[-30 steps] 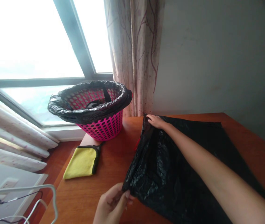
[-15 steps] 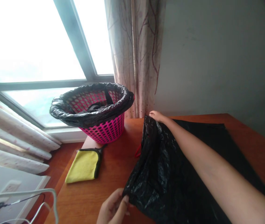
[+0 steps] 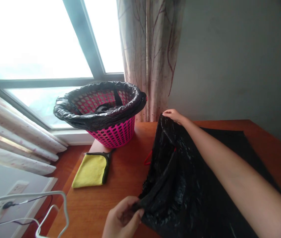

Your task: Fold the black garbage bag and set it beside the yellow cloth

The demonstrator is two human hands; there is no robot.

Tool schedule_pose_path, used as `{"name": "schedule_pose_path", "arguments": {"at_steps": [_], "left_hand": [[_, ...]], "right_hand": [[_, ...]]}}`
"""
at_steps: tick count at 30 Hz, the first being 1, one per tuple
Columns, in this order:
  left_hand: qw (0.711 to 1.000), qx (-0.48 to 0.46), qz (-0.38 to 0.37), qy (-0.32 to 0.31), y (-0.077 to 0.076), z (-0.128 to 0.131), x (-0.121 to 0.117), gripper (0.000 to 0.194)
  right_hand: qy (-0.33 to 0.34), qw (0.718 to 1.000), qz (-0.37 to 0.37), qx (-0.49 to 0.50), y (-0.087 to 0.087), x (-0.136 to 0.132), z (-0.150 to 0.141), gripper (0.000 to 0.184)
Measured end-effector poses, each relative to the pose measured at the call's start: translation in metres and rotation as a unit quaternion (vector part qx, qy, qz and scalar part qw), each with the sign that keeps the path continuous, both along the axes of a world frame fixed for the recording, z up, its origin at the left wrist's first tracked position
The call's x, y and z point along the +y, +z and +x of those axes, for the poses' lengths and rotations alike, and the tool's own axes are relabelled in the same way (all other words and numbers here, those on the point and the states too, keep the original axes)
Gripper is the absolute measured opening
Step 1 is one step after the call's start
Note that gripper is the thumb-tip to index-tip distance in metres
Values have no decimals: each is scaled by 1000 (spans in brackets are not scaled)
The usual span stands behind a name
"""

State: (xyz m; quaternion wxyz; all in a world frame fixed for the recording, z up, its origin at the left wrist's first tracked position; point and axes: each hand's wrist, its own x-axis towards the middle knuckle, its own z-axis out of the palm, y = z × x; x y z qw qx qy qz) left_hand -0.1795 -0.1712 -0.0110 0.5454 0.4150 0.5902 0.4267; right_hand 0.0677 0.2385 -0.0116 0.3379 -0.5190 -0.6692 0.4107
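A black garbage bag (image 3: 185, 185) with a red drawstring (image 3: 148, 158) is spread across the wooden table, its mouth turned to the left. At the near corner of the mouth, my left hand (image 3: 124, 216) pinches the edge between thumb and fingers. My right hand (image 3: 173, 115) grips the far corner, with the forearm reaching over the bag. Between the two hands the mouth stands partly raised and parted, showing dark folds. Beyond it sits a pink perforated basket (image 3: 117, 134), its rim wrapped in black plastic (image 3: 81, 120), with dark items inside.
A folded yellow cloth (image 3: 90, 170) with dark edging lies at the table's left. White cables (image 3: 64, 211) and a wall socket (image 3: 18, 188) are at lower left. Patterned curtains (image 3: 152, 59) hang by the window (image 3: 31, 39). A grey wall (image 3: 229, 59) rises behind the table (image 3: 120, 175).
The bag's mouth has parted wider, and its far corner is lifted slightly higher by my right hand. My left hand has shifted a little right. The view has moved slightly.
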Motion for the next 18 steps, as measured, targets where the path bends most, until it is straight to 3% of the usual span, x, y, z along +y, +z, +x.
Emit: {"name": "schedule_pose_path", "arguments": {"at_steps": [4, 8, 13, 18], "left_hand": [[997, 22, 63, 38, 2, 10, -4, 34], [991, 46, 106, 71, 13, 21, -5, 32], [994, 8, 70, 79, 24, 28, -8, 38], [995, 18, 80, 60, 19, 24, -12, 40]], "right_hand": [[-9, 999, -28, 43, 6, -4, 19, 23], [-24, 997, -37, 62, 4, -8, 31, 20], [-37, 997, -34, 64, -2, -9, 36, 19], [-63, 996, -23, 50, -4, -6, 35, 17]]}}
